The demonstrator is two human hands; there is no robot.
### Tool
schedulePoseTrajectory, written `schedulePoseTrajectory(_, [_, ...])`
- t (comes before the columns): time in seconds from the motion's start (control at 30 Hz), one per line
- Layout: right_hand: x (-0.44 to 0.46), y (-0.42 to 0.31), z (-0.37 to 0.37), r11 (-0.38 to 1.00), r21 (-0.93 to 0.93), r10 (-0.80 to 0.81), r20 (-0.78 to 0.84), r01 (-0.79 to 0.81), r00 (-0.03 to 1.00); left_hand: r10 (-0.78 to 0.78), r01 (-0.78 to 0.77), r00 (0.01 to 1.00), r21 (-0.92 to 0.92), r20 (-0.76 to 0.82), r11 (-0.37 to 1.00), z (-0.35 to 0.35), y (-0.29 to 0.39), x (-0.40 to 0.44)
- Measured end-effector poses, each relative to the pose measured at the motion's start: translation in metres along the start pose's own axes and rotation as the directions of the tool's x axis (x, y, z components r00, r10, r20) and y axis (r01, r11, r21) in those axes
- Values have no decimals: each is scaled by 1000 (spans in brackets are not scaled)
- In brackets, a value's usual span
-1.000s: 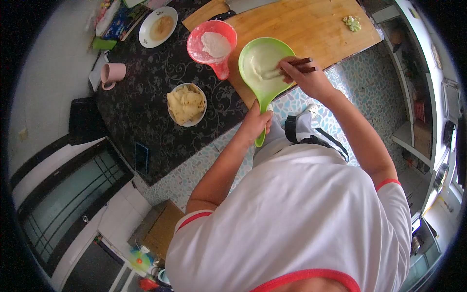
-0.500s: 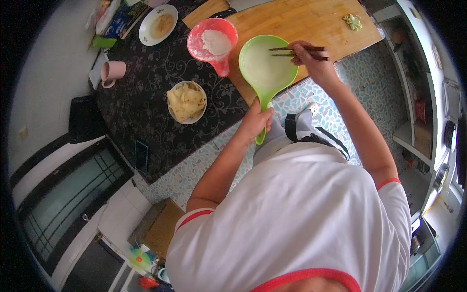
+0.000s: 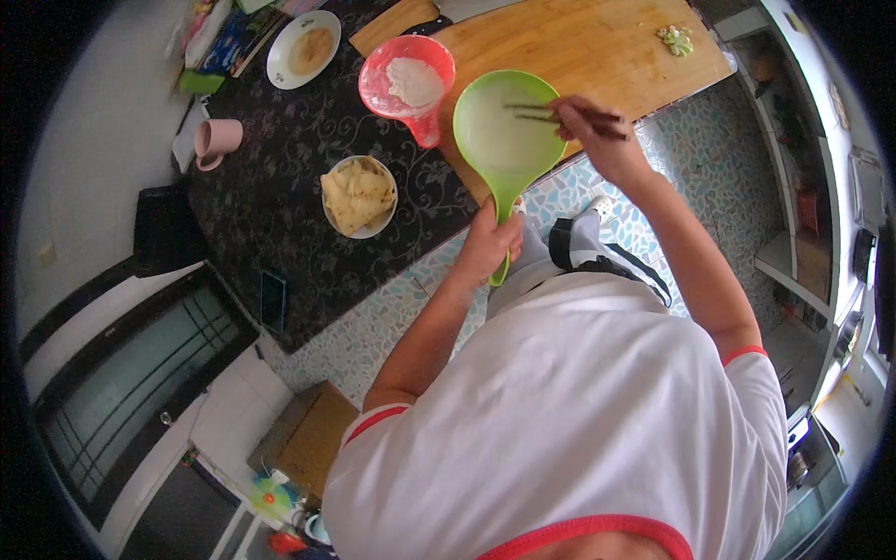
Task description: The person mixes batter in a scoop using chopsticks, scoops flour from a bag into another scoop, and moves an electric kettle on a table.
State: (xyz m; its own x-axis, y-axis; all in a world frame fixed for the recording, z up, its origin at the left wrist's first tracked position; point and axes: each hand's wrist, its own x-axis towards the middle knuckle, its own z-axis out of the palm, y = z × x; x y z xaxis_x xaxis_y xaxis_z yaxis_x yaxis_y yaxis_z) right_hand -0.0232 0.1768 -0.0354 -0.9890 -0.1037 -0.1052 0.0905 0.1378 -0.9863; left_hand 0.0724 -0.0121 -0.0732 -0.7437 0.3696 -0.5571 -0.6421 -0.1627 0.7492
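My left hand (image 3: 492,245) is wrapped round the handle of a green water ladle (image 3: 464,140), a wide scoop held over the near edge of the cutting board. Inside it lies a pale, milky batter (image 3: 504,140). My right hand (image 3: 602,145) grips a pair of dark chopsticks (image 3: 537,112), their tips over or in the batter; how deep they reach I cannot tell. Just left of the green ladle rests a red ladle (image 3: 371,89) with white flour (image 3: 413,82) in it.
The wooden cutting board (image 3: 569,47) bears chopped green onion (image 3: 676,40) at its far right. On the dark patterned tablecloth (image 3: 271,196) are a bowl of flatbread pieces (image 3: 358,194), a plate with brownish residue (image 3: 308,51), a pink mug (image 3: 220,138) and a phone (image 3: 273,301).
The green ladle has shifted slightly left. My right hand and the chopsticks have moved a little toward me and changed angle, with the hand blurred by motion.
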Motion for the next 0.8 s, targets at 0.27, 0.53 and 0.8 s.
schedulePoseTrajectory(0.27, [3, 0, -13, 1000, -13, 14, -105, -15, 994, 70, -65, 995, 72, -73, 995, 0, -23, 4])
schedulePoseTrajectory(0.53, [7, 14, -16, 999, -37, 36, -88, -39, 996, 48, -38, 995, 110, -92, 993, 2, -21, 7])
schedulePoseTrajectory(0.8, [12, 9, -21, 972, -209, 114, 5, -110, 993, 68, -52, 994, 180, -83, 982, -2, -19, 8])
